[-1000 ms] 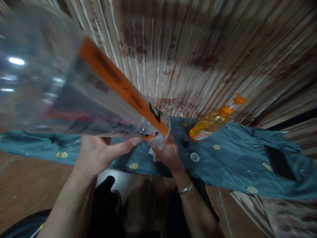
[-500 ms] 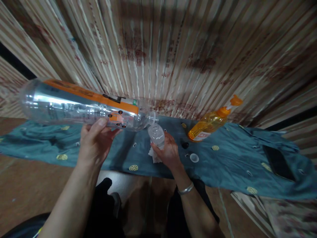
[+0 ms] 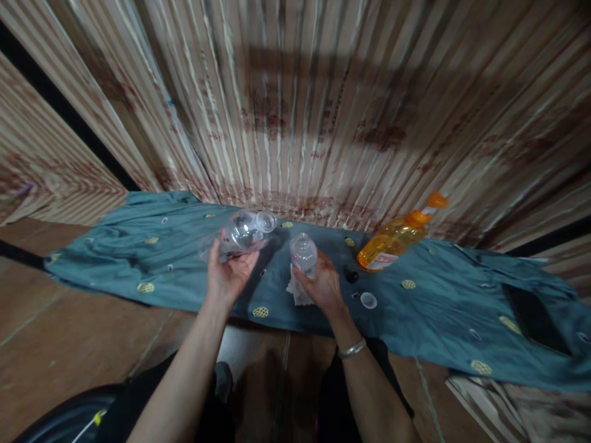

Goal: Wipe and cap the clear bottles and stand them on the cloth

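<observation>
My left hand point(image 3: 228, 278) is closed around a large clear plastic bottle point(image 3: 245, 232). Its uncapped mouth points right and towards me, and its body runs back to the left, mostly foreshortened. With my right hand point(image 3: 324, 284) I grip a small clear bottle point(image 3: 303, 251), upright and without a cap, over the cloth. The two bottles are apart. Beneath the small one lies a piece of white tissue point(image 3: 302, 298). Just right of my right hand are a small black object point(image 3: 352, 277) and a shallow whitish cap point(image 3: 368, 300).
A bottle of orange liquid point(image 3: 391, 243) with an orange pump top leans at the back right. A dark phone point(image 3: 535, 317) lies on the right of the teal patterned cloth point(image 3: 443, 314). Behind the cloth rises a striped curtain point(image 3: 314, 123).
The large bottle's mouth has left the small bottle's mouth. My left hand has turned it from lying sideways to pointing its mouth towards me. The small bottle stays in my right hand, now more upright.
</observation>
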Motion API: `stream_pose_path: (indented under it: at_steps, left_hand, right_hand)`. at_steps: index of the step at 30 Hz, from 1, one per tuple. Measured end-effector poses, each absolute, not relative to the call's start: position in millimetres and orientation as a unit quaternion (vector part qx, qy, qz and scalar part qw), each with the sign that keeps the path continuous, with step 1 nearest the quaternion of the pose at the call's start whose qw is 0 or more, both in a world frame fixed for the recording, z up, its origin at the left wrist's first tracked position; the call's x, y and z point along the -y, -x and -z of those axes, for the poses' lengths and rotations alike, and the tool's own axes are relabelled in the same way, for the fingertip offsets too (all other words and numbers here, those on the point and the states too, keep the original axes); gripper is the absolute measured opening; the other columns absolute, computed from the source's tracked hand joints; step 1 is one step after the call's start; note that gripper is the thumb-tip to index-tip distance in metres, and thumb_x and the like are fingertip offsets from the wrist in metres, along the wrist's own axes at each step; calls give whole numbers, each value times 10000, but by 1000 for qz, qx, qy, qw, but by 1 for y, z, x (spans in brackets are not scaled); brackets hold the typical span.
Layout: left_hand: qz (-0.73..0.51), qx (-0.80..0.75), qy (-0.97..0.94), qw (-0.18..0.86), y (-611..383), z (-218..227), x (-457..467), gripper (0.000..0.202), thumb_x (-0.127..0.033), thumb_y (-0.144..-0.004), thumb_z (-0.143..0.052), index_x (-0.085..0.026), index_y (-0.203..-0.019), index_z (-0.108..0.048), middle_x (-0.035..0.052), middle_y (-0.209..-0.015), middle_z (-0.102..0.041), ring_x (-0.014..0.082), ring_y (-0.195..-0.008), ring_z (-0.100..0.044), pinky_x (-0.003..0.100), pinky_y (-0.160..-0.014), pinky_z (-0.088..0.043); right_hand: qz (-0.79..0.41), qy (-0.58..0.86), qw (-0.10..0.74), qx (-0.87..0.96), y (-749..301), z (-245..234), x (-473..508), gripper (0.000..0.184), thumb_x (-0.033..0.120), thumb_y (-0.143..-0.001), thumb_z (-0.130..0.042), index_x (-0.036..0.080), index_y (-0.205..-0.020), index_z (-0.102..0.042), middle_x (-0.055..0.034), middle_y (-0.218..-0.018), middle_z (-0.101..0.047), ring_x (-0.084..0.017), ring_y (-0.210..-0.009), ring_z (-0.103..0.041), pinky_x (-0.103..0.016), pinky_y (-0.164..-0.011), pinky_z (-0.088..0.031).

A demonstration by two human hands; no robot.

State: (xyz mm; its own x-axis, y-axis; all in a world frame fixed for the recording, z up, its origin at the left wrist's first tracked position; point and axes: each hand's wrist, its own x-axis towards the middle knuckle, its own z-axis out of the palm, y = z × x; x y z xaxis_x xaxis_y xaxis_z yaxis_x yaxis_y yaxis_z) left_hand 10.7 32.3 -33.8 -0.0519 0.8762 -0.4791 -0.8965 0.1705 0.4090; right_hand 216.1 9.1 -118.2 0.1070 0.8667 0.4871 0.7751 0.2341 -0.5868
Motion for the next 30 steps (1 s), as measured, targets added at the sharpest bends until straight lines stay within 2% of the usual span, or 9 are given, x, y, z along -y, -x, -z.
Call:
stream_pose_path:
  at_steps: [6, 14, 18, 30]
  left_hand:
    - [-631, -243, 134, 724, -36, 55, -23, 617, -536, -952, -456, -56, -1336, -506, 188, -994, -722, 235, -909, -750, 233, -648, -637]
    - [-631, -119, 198, 741, -46, 57, -37, 617, -529, -938, -475, -94, -1376, -470, 186, -1015, -711, 247, -921, -745, 251, -599, -648]
    - [-638, -123, 196, 734, -45, 63, -43, 587, -501, -952, -452, -102, -1382, -470, 181, -1033, -707, 237, -939, -742, 241, -586, -642]
    - [-616, -125, 199, 752, -45, 67, -40, 737, -609, -940, -431, -65, -1436, -405, 210, -1099, -693, 251, -1028, -733, 240, -625, -644]
  right_hand:
    - [-57, 616, 418, 665, -218, 116, -8, 520, 479, -848, -649, 117, -1217, -591, -198, -1182, -692, -318, -1114, -665, -465, -950, -543]
    - [-29, 619, 426, 659, -219, 129, -12, 610, 550, -844, -623, 94, -1246, -576, -250, -1192, -681, -354, -1135, -660, -521, -934, -554]
    - [-24, 619, 427, 659, -219, 131, -13, 606, 565, -863, -593, 99, -1249, -573, -242, -1183, -685, -350, -1137, -659, -525, -942, -548]
    - [-74, 637, 409, 649, -219, 124, -11, 606, 514, -835, -634, 109, -1280, -562, -224, -1254, -663, -329, -1204, -626, -473, -1022, -504]
